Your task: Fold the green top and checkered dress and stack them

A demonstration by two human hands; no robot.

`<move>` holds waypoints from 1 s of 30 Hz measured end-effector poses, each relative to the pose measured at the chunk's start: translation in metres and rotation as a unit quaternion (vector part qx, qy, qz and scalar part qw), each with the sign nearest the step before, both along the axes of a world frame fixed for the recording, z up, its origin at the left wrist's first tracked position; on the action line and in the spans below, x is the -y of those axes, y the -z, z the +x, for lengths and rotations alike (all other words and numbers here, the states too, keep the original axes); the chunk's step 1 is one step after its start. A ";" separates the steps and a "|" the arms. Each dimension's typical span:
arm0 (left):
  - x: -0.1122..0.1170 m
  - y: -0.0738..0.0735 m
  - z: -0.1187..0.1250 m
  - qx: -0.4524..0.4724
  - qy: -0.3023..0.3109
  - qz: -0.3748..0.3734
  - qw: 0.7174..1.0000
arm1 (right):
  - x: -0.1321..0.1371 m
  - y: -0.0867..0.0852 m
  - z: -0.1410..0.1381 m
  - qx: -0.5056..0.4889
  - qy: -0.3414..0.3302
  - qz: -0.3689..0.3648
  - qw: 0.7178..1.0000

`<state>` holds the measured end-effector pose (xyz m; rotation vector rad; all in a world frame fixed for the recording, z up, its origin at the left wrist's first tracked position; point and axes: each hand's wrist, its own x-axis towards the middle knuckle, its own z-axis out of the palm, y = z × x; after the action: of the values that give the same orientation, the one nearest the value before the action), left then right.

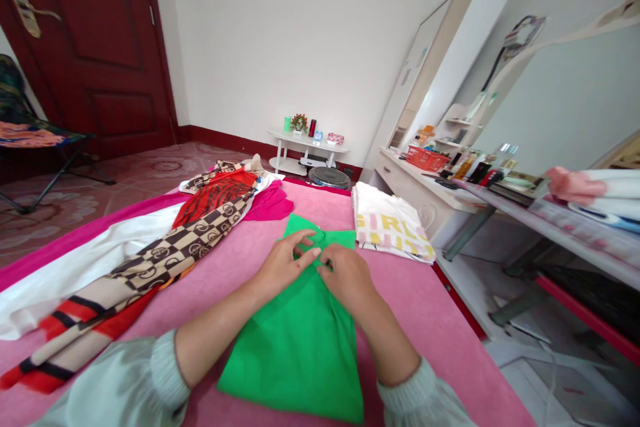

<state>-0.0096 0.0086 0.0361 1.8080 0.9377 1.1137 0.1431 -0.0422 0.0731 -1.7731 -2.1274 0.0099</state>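
1. Pink sheet (430, 340) bears green cloth (305, 340), long axis running near to far.
2. Left hand (286, 260), thumb and fingers apart, over cloth's far end.
3. Right hand (347, 275), curled beside it, equally near; grip unclear.

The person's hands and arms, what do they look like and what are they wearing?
Both the left hand and the right hand are bare, with no gloves, rings or watch that I can see. The loose sleeves are pale grey-green, with puckered, gathered cuffs ending partway along the forearms.
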 end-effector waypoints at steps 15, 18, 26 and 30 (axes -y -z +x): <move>-0.003 -0.005 -0.010 0.073 0.050 -0.154 0.984 | -0.008 -0.014 0.046 -0.207 -0.025 -0.077 0.975; -0.001 -0.017 -0.016 0.139 0.056 -0.144 0.978 | -0.008 -0.009 0.033 -0.196 -0.001 -0.055 0.979; 0.000 -0.019 -0.022 0.253 0.042 -0.124 0.959 | -0.013 0.003 0.008 -0.409 -0.065 -0.059 0.908; 0.007 -0.029 -0.017 0.298 0.078 -0.140 0.941 | 0.001 -0.016 -0.006 -0.385 -0.101 -0.020 0.917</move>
<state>-0.0263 0.0014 0.0651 1.1823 0.5421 1.2504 0.1372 -0.0427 0.0886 -1.2447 -1.6952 0.6906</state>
